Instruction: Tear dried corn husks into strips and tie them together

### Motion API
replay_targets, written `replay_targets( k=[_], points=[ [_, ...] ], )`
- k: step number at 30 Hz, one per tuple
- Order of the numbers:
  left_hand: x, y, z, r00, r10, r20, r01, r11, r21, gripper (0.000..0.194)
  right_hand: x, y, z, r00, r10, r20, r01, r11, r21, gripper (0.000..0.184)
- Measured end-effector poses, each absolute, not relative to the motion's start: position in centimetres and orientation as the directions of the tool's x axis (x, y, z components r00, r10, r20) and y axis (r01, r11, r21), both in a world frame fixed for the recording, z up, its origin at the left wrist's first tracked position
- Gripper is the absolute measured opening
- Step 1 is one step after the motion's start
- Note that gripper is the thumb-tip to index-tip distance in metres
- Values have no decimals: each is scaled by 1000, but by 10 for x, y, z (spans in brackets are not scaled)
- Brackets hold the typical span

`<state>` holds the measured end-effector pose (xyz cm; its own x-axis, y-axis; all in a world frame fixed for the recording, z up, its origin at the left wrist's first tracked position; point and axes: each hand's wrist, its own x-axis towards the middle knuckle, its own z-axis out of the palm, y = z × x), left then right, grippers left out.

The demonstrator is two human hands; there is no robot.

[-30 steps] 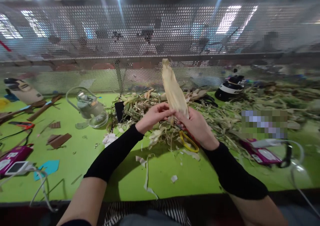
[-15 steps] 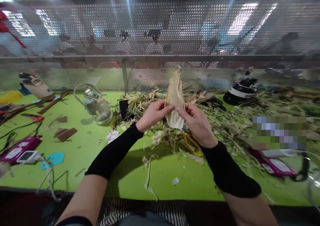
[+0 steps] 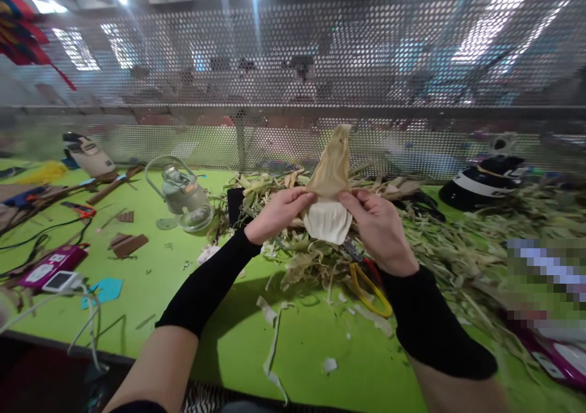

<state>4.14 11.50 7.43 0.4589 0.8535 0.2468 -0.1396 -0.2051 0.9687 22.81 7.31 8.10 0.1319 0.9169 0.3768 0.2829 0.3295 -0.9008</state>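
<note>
A pale dried corn husk (image 3: 330, 172) is held up above the table, its narrow tip pointing away and its wide cut end toward me. My left hand (image 3: 280, 213) pinches its left edge between thumb and fingers. On the opposite edge, my right hand (image 3: 382, 227) has the same kind of pinch. Across the husk between both thumbs runs a crease, with a whiter ribbed part below it. Scissors with yellow and red handles (image 3: 372, 292) lie under my right hand, partly hidden by it. Husk scraps (image 3: 306, 266) are heaped beneath the held piece.
On the left stand a glass lantern-shaped jar (image 3: 185, 196) and brown blocks (image 3: 129, 245). A magenta power strip (image 3: 54, 268) with a charger lies further left. Husk strips (image 3: 458, 254) spread over the right side, near a black-and-white object (image 3: 483, 184). A perforated metal screen (image 3: 293, 89) rises behind the table.
The husk is now bent across between my thumbs, where it was flatter before. The whole view has shifted, so the table's things sit differently in the picture.
</note>
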Motion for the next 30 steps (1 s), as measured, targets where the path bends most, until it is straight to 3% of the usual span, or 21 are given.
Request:
replay_targets(
  k=[5, 9, 14, 16, 26, 30],
  points=[
    [28, 123, 77, 471, 861, 195, -297, -53, 953, 23, 252, 78, 82, 295, 847, 442, 204, 396, -895, 32],
    [36, 119, 73, 570, 811, 135, -288, 43, 957, 14, 247, 72, 84, 245, 859, 449, 279, 381, -881, 30],
    [42, 110, 74, 526, 818, 232, -320, -62, 945, 26, 229, 66, 85, 152, 912, 381, 241, 339, -909, 26],
    [42, 109, 76, 531, 810, 251, -331, -75, 941, 21, 227, 66, 86, 143, 920, 365, 224, 329, -917, 27],
    [49, 112, 72, 503, 836, 220, -361, -28, 932, 26, 230, 70, 82, 95, 924, 371, 355, 317, -880, 31],
    [38, 120, 79, 290, 903, 318, -507, -137, 851, 27, 238, 72, 82, 145, 891, 430, 409, 342, -846, 29]
  ],
)
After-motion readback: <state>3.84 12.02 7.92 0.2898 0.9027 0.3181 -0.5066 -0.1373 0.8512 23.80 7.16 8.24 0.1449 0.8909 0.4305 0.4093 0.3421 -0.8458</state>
